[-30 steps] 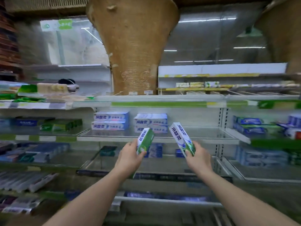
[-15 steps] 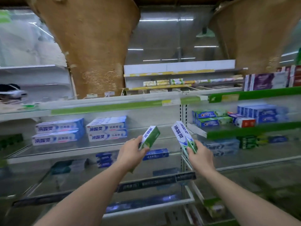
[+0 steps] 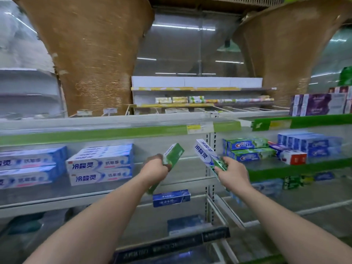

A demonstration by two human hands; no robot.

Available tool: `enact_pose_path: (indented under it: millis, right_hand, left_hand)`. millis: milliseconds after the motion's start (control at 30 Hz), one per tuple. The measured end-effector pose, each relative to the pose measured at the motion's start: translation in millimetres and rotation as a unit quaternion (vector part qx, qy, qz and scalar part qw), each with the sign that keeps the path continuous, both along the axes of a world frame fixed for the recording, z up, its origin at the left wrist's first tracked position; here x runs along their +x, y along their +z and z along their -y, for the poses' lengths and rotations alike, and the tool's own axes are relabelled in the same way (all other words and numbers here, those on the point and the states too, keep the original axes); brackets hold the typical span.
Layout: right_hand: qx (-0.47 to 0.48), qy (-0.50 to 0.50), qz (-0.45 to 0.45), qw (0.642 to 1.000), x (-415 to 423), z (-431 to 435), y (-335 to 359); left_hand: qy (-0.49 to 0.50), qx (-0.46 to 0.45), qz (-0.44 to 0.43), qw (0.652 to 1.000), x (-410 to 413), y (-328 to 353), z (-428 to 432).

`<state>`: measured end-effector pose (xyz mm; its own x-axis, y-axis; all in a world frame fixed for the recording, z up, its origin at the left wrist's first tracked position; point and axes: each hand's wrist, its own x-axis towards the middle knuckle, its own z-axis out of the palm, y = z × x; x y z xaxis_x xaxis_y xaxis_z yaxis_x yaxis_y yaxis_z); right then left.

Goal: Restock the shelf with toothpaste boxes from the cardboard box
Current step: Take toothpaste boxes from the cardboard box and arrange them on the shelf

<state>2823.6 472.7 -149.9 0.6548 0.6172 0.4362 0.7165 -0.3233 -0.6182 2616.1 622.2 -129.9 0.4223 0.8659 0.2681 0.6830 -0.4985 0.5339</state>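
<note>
Both hands are riding slightly higher than half a second ago. Left hand (image 3: 155, 169) is gripping a green toothpaste box (image 3: 174, 154) tilting toward one o'clock; right hand (image 3: 233, 175) is clasping a white toothpaste box (image 3: 204, 152) leaning toward eleven. A blue-white stack (image 3: 100, 164) is sitting on the shelf (image 3: 76, 203) at nine o'clock of the hands, Crest boxes (image 3: 247, 145) at three.

Two bare forearms are pointing toward a store shelf (image 3: 76, 203). The left hand (image 3: 155, 168) is gripping a green toothpaste box (image 3: 172, 155) and the right hand (image 3: 233, 175) a white toothpaste box (image 3: 206, 154), both tilting upward. Stacked blue-and-white boxes (image 3: 101, 164) are sitting on the shelf, left of the hands.
</note>
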Motion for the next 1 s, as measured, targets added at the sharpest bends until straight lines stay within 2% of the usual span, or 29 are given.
enact_pose_path:
  millis: [100, 267, 433, 600, 733, 833, 1000]
  right_hand:
    - [0.003, 0.003, 0.007, 1.0, 1.7, -21.0, 1.3]
    - [0.015, 0.02, -0.026, 0.999, 6.9, -50.0, 1.8]
    - [-0.017, 0.046, -0.008, 0.999, 23.1, -75.7, 7.4]
    - [-0.081, 0.066, 0.058, 0.993, 39.3, -92.8, 20.2]
    - [-0.078, 0.116, 0.057, 0.988, 56.8, -104.2, 21.4]
    - [-0.057, 0.154, 0.049, 0.985, 67.3, -110.0, 19.3]
    - [-0.067, 0.133, 0.061, 0.987, 79.5, -122.2, 17.7]
  left_hand:
    - [0.025, -0.019, 0.008, 0.999, 7.5, 6.2, -12.5]
    - [-0.002, -0.016, -0.054, 0.998, 7.4, 12.7, -21.9]
    - [0.018, 0.016, -0.037, 0.999, 15.2, 17.6, -34.6]
    - [0.007, 0.052, -0.084, 0.995, 16.2, 25.8, -47.3]
    - [0.006, 0.024, -0.095, 0.995, 17.3, 27.2, -57.4]
    - [-0.002, -0.003, -0.052, 0.999, 15.0, 22.9, -61.8]
    - [0.047, -0.023, -0.075, 0.996, 22.6, 22.6, -62.4]
